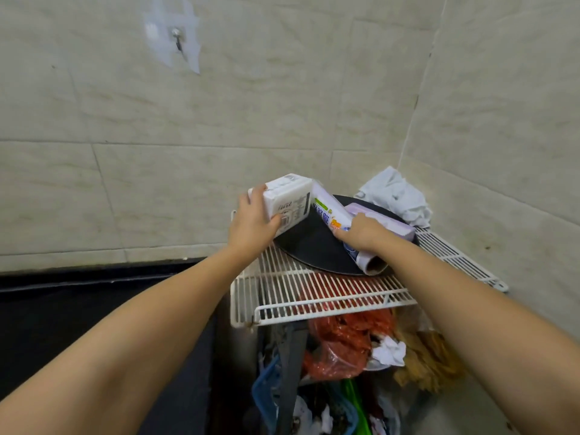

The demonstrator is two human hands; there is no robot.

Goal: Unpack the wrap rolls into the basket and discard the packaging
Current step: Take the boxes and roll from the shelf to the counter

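My left hand grips a white printed pack tilted above the left side of a black round tray. My right hand is closed on a wrap roll with a white, green and orange label. The roll lies slanting across the tray, and its cardboard core end points toward me. A pale purple box lies behind my right hand on the tray. No basket shows in this view.
The tray rests on a white wire rack in the corner of tiled walls. A crumpled white cloth sits at the back corner. Below the rack are red plastic bags, blue hangers and other clutter. A hook sticks on the wall.
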